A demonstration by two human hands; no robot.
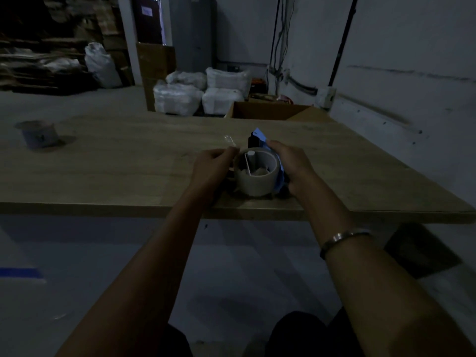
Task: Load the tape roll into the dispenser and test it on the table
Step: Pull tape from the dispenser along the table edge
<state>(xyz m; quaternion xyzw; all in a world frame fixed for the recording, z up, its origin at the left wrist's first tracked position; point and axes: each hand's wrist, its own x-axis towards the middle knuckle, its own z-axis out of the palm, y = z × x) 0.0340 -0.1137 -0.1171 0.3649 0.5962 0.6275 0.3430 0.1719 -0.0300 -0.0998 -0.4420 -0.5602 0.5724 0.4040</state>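
Near the front edge of the table (103,161), seen from the head camera, I have both hands on the work. My right hand (288,166) is wrapped around the blue tape dispenser (260,137), holding it steady on its side against the wood. The tape roll (257,182) already sits on the dispenser's hub, with the white spindle showing through its core, so I judge the loading itself is done or nearly so. My left hand (213,166) has its fingers curled at the left rim of the roll, pinching what looks like the loose end of the tape (230,140), a clear strip lifting up and away from the fingertips. The light is dim, so I can't be sure how firmly that strip is gripped.

What remains, as I read it: draw the free end forward through the dispenser's front, past the roller and blade, then run it along the table to test it. None of that shows as done yet.

Off to the far left on the table stands a small tub (38,134); it seems to bear a mark, but I can't read it. No brand or writing is legible on the roll or dispenser.
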